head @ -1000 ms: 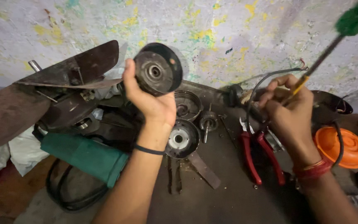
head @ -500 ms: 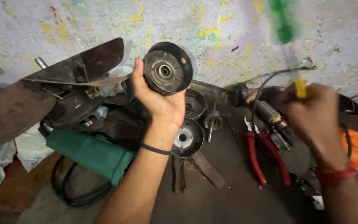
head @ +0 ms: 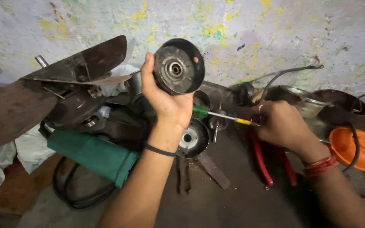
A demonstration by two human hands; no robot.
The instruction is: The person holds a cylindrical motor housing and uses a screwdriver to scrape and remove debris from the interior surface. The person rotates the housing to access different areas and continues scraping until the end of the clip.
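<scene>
My left hand [head: 167, 103] holds up a dark round metal cup-shaped part [head: 178, 66] with a bearing at its centre, its open side facing me. My right hand [head: 281, 124] grips a screwdriver [head: 218, 115] with a green handle and a yellow band on its shaft. The screwdriver lies nearly level, its green end pointing left behind my left palm. Below my left wrist a second round metal part [head: 193, 138] lies on the dark work surface [head: 233, 198].
Red-handled pliers [head: 263, 164] lie under my right hand. An orange round cap [head: 351, 147] sits at the right, with a black cable across it. A green tool body [head: 91, 154], dark metal blades [head: 85, 63] and a rubber belt [head: 72, 194] crowd the left. A stained wall is behind.
My right hand has swung the screwdriver down from upright to nearly level, green end toward my left hand. My left hand has lifted the round part slightly higher.
</scene>
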